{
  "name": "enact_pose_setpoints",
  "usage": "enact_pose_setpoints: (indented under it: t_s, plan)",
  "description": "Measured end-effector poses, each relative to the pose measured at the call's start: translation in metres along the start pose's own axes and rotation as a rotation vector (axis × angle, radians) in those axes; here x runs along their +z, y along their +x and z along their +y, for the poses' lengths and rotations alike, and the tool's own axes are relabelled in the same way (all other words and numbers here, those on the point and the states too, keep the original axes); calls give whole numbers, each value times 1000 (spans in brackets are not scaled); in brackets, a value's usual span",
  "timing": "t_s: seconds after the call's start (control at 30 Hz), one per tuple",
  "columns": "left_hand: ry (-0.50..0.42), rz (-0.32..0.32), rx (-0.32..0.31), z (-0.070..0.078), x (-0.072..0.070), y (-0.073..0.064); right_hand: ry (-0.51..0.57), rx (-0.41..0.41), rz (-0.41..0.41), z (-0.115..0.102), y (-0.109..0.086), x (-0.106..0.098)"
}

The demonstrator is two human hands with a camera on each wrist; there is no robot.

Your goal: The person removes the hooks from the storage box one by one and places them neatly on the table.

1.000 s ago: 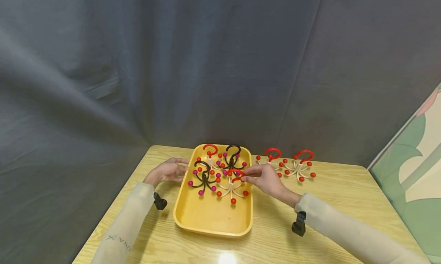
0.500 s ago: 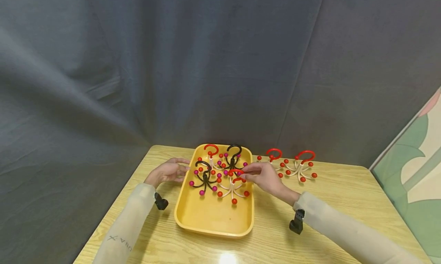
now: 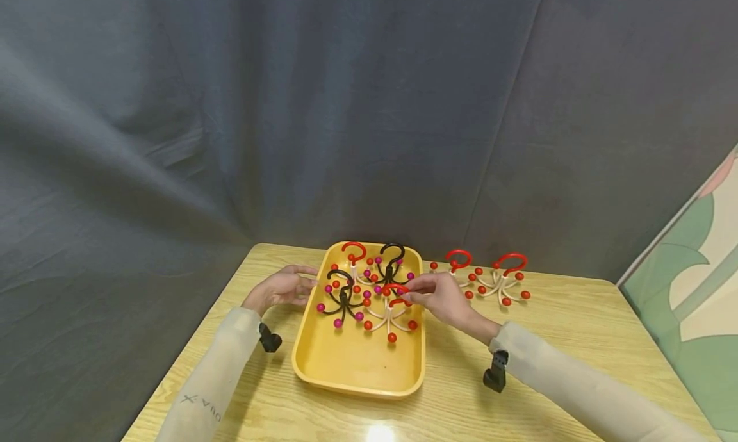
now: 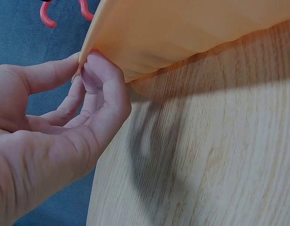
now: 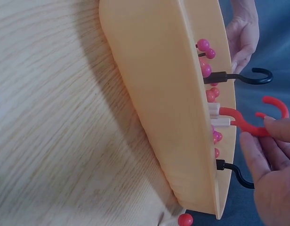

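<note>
Closest to the person, the table (image 3: 450, 391) carries a yellow tray (image 3: 357, 365). In its middle stands a red-hooked hanger (image 3: 389, 311) with pale arms ending in red balls. The right hand (image 3: 446, 298) has thumb and fingers (image 5: 254, 153) closed in a pinch on its hook. It looks light and fairly stiff, probably smooth plastic; the thick hook seems the surest hold, since the thin, splayed arms could flex or snag on neighbours. Just left of it in the tray is a black hanger (image 3: 344, 296) with magenta balls. The left hand (image 3: 284, 287) nips the tray's left rim, fingers curled against it, likely enough to steady so light a tray. Farther back, a second red-hooked hanger (image 3: 364, 250) and a second black one (image 3: 389, 273) stand inside. Two more red-hooked hangers (image 3: 504, 282) sit on the table to the tray's right, before a dark curtain (image 3: 369, 109).
</note>
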State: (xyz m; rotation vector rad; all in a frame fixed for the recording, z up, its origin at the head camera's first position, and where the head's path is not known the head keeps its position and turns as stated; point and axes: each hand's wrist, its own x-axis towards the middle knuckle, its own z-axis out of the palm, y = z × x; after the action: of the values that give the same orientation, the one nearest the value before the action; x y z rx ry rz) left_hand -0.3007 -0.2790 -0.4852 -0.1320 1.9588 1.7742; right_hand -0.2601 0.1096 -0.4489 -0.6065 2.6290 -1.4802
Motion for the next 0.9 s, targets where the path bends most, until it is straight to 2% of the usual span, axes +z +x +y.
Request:
enact_pose_setpoints:
  t_s: [0.4,0.73,0.9]
  plan:
    - [-12,-9,-1,0,0,1,-6,-14,7,0,0,-3]
    - [-15,-6,-4,1,0,0,0,-33,21,-11,-3,-13]
    - [-14,-2,-11,1,1,1,37,-32,22,-18,-6,-25]
